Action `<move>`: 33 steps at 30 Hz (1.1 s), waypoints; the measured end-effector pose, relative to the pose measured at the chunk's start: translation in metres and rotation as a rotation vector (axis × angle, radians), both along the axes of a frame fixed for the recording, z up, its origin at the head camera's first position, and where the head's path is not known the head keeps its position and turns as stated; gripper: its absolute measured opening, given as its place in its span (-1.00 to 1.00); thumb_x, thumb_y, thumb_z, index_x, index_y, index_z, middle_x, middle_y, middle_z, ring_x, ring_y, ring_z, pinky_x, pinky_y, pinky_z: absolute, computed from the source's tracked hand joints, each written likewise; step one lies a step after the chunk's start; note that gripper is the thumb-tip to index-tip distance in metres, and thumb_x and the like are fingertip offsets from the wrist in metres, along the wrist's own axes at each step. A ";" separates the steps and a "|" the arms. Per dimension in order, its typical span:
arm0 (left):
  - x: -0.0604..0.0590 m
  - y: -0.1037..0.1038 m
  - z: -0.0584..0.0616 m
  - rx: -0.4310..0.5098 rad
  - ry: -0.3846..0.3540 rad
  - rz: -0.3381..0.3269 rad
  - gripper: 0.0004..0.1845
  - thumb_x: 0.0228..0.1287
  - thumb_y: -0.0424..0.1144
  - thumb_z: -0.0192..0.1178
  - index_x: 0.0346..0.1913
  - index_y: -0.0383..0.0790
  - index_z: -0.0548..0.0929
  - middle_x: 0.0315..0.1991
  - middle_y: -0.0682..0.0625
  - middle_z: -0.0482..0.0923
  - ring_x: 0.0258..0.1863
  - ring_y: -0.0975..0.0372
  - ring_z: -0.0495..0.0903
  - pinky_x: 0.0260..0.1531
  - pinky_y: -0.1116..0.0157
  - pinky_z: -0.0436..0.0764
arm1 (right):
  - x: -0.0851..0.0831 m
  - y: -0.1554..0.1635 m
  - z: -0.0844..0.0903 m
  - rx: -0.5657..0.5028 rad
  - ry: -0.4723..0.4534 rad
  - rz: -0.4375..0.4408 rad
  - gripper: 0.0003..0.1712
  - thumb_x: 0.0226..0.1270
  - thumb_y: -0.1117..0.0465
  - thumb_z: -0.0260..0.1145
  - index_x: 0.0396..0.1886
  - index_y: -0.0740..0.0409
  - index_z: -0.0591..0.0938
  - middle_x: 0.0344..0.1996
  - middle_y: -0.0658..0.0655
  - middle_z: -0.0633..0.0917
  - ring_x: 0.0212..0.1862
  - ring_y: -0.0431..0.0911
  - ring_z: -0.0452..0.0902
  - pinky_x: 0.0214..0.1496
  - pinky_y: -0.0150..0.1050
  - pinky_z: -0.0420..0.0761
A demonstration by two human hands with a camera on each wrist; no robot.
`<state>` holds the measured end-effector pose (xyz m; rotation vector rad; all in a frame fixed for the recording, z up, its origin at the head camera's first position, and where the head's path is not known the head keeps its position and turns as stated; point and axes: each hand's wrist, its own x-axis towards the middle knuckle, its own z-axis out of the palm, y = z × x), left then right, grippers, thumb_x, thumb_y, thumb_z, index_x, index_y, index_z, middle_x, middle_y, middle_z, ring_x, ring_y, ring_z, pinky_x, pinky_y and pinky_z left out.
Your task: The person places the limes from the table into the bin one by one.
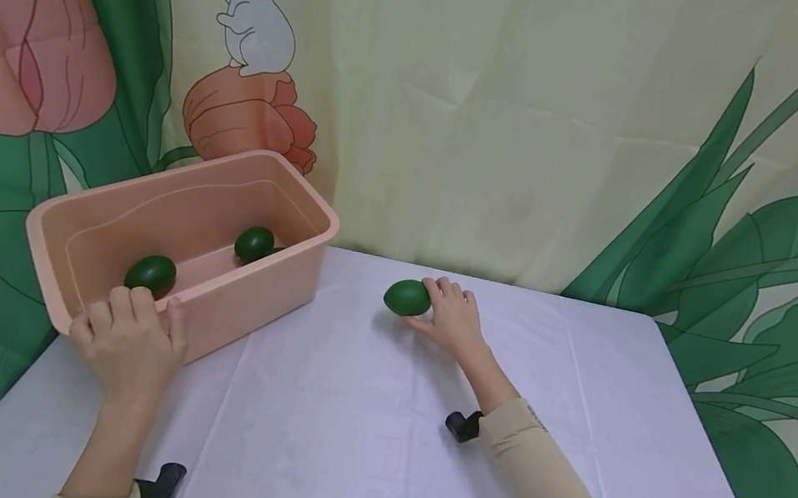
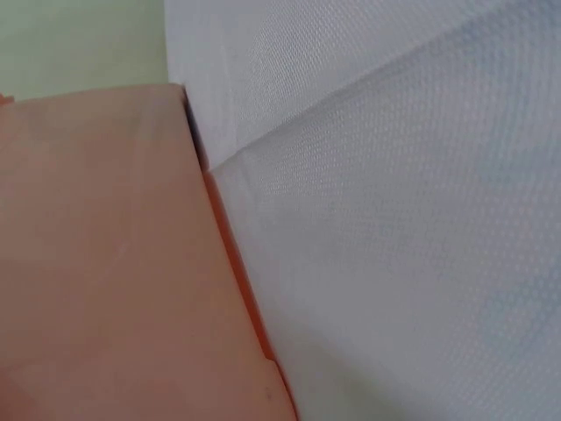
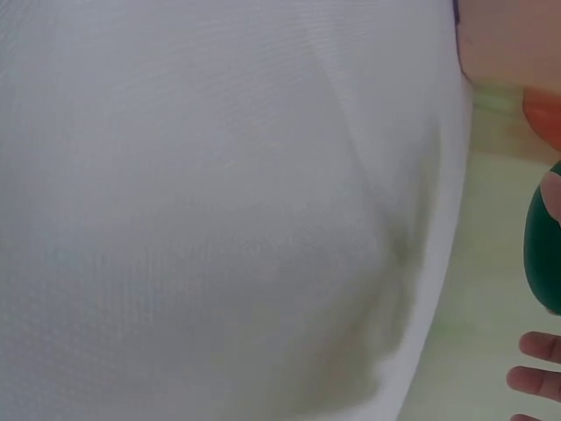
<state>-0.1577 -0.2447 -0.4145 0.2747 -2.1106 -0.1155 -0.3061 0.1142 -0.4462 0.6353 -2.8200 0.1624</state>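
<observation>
Left hand [image 1: 130, 340] grips the bin [image 1: 275, 266] holding 2 avocados; right hand [image 1: 452, 319] cups another avocado [image 1: 408, 297].

Both hands [image 1: 130, 336] [image 1: 452, 317] seemingly curled, gripping.

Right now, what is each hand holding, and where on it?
The right hand grips the green avocado on the table by its right end. The left hand holds the pink bin by its near rim.

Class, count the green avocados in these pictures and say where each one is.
3. Two avocados lie in the pink bin: near avocado, far avocado. The third avocado is on the table, held by the right hand. None seems hidden.
</observation>
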 end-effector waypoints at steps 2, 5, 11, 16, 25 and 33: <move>0.000 0.000 0.000 -0.001 0.001 0.000 -0.45 0.26 0.04 -0.25 -0.29 -0.53 0.35 -0.37 -0.39 0.31 -0.35 -0.21 0.28 -0.31 -0.12 0.22 | 0.000 -0.001 0.003 -0.012 0.001 0.002 -0.17 -0.06 -0.32 0.29 0.11 0.10 0.41 -0.09 0.14 0.49 -0.04 0.02 0.40 -0.02 -0.04 0.33; 0.000 0.000 0.000 0.000 -0.001 -0.002 -0.44 0.26 0.04 -0.25 -0.28 -0.53 0.35 -0.36 -0.39 0.31 -0.34 -0.21 0.28 -0.31 -0.12 0.22 | 0.000 -0.002 0.008 -0.027 0.015 0.005 -0.18 -0.07 -0.32 0.30 0.10 0.10 0.41 -0.11 0.13 0.49 -0.05 0.03 0.41 -0.02 -0.04 0.33; 0.000 0.000 0.000 0.004 -0.002 -0.006 -0.44 0.26 0.04 -0.25 -0.28 -0.53 0.35 -0.35 -0.40 0.31 -0.34 -0.21 0.28 -0.30 -0.12 0.22 | -0.002 -0.004 0.015 -0.032 0.040 0.005 -0.17 -0.08 -0.36 0.27 0.08 0.08 0.42 -0.14 0.10 0.49 -0.04 0.01 0.42 0.00 -0.05 0.34; 0.000 0.000 0.001 0.003 -0.005 -0.008 -0.44 0.26 0.04 -0.26 -0.28 -0.53 0.35 -0.35 -0.40 0.31 -0.34 -0.22 0.28 -0.30 -0.13 0.22 | -0.002 -0.006 0.019 -0.049 0.060 0.011 -0.17 -0.08 -0.37 0.27 0.09 0.07 0.42 -0.15 0.10 0.48 -0.05 0.00 0.41 -0.02 -0.07 0.34; 0.001 0.000 0.002 0.001 -0.017 -0.006 -0.45 0.27 0.03 -0.26 -0.29 -0.53 0.34 -0.36 -0.39 0.31 -0.35 -0.21 0.28 -0.29 -0.12 0.23 | 0.000 -0.009 0.031 -0.058 0.062 0.019 -0.19 -0.06 -0.37 0.25 0.07 0.07 0.41 -0.10 0.10 0.48 0.01 -0.02 0.37 0.02 -0.07 0.31; 0.002 0.000 0.003 0.002 -0.023 -0.009 -0.44 0.27 0.04 -0.27 -0.29 -0.53 0.34 -0.36 -0.39 0.30 -0.35 -0.21 0.27 -0.30 -0.11 0.21 | 0.002 -0.015 0.036 -0.071 0.068 0.028 -0.19 -0.08 -0.37 0.26 0.06 0.06 0.42 -0.07 0.10 0.49 -0.01 0.00 0.41 0.04 -0.05 0.32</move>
